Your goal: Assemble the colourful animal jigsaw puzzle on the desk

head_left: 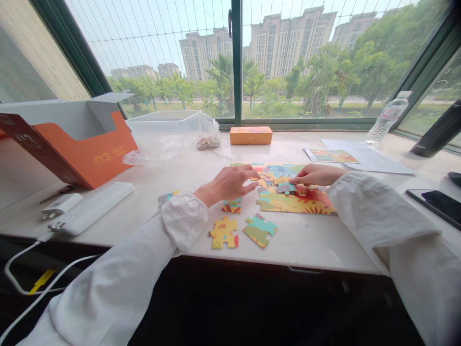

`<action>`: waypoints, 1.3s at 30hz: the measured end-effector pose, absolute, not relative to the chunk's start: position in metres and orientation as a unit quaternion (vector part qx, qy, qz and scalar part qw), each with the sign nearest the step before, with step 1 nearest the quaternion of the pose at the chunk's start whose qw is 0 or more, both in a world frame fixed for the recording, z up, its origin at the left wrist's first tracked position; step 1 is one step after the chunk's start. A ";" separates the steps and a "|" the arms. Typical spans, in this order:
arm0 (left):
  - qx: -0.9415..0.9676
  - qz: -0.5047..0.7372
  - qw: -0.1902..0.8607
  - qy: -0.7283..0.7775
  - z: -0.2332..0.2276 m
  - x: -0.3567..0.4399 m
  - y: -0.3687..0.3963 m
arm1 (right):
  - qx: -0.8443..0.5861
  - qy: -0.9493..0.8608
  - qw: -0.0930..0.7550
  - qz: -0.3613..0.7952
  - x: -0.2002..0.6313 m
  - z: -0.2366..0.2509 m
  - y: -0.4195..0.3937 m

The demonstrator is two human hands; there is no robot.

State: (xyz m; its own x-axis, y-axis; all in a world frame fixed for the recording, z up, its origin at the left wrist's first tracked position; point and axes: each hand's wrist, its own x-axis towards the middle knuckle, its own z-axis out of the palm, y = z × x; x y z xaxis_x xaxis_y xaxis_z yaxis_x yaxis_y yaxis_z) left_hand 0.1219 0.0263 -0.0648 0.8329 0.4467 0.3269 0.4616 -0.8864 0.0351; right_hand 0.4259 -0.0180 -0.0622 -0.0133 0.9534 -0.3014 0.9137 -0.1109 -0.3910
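Head view: a pale stone table (317, 242) runs under a wide window showing towers and trees. At centre the left hand (230, 184) lies flat, fingers loose, on the half-built puzzle (295, 199); the right hand (313, 176) pinches a puzzle piece (286, 188) over it. Upper left sits an orange box (82, 151), upper right a water bottle (387, 117)

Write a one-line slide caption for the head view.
Both hands, left hand and right hand, press pieces into a colourful jigsaw puzzle on a white windowsill table.
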 end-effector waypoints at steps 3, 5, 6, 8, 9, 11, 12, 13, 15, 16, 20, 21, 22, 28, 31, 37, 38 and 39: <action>-0.957 -0.132 0.021 -0.256 -0.055 0.114 0.032 | -0.715 -0.646 0.092 0.251 0.418 -0.059 -0.021; -0.962 -0.074 -0.003 -0.264 -0.045 0.105 0.038 | -0.716 -0.638 0.130 0.252 0.404 -0.059 -0.024; -0.964 -0.040 -0.023 -0.263 -0.040 0.100 0.040 | -0.712 -0.639 0.147 0.253 0.394 -0.060 -0.026; -0.963 0.012 -0.073 -0.259 -0.030 0.090 0.042 | -0.692 -0.649 0.179 0.260 0.372 -0.064 -0.030; -0.961 0.031 -0.099 -0.257 -0.027 0.086 0.043 | -0.684 -0.654 0.191 0.262 0.360 -0.066 -0.031; -0.955 0.058 -0.139 -0.256 -0.022 0.081 0.042 | -0.663 -0.676 0.200 0.252 0.340 -0.072 -0.033; -0.953 0.066 -0.150 -0.256 -0.020 0.079 0.042 | -0.658 -0.683 0.203 0.243 0.333 -0.074 -0.033; -0.952 0.069 -0.152 -0.258 -0.020 0.079 0.042 | -0.656 -0.688 0.205 0.234 0.327 -0.076 -0.032; -0.951 0.055 -0.132 -0.273 -0.021 0.079 0.044 | -0.658 -0.689 0.209 0.219 0.321 -0.079 -0.031; -0.951 0.040 -0.114 -0.285 -0.023 0.079 0.046 | -0.659 -0.690 0.211 0.214 0.319 -0.081 -0.029; -0.952 -0.002 -0.062 -0.301 -0.032 0.080 0.052 | -0.642 -0.714 0.217 0.176 0.318 -0.087 -0.025; -0.954 -0.001 -0.057 -0.295 -0.034 0.080 0.053 | -0.640 -0.718 0.217 0.166 0.318 -0.088 -0.024; -0.956 0.002 -0.055 -0.287 -0.036 0.081 0.052 | -0.640 -0.720 0.217 0.158 0.319 -0.089 -0.024; -0.967 0.009 -0.038 -0.250 -0.037 0.087 0.044 | -0.627 -0.732 0.211 0.163 0.321 -0.087 -0.028; -0.970 0.014 -0.040 -0.239 -0.035 0.089 0.040 | -0.602 -0.750 0.207 0.177 0.322 -0.085 -0.030; -0.970 0.038 -0.053 -0.235 -0.030 0.087 0.034 | -0.562 -0.774 0.200 0.212 0.321 -0.082 -0.034; -0.970 0.040 -0.055 -0.235 -0.029 0.086 0.033 | -0.558 -0.777 0.198 0.214 0.321 -0.082 -0.035; -0.970 0.040 -0.055 -0.235 -0.029 0.086 0.033 | -0.556 -0.778 0.196 0.216 0.321 -0.081 -0.036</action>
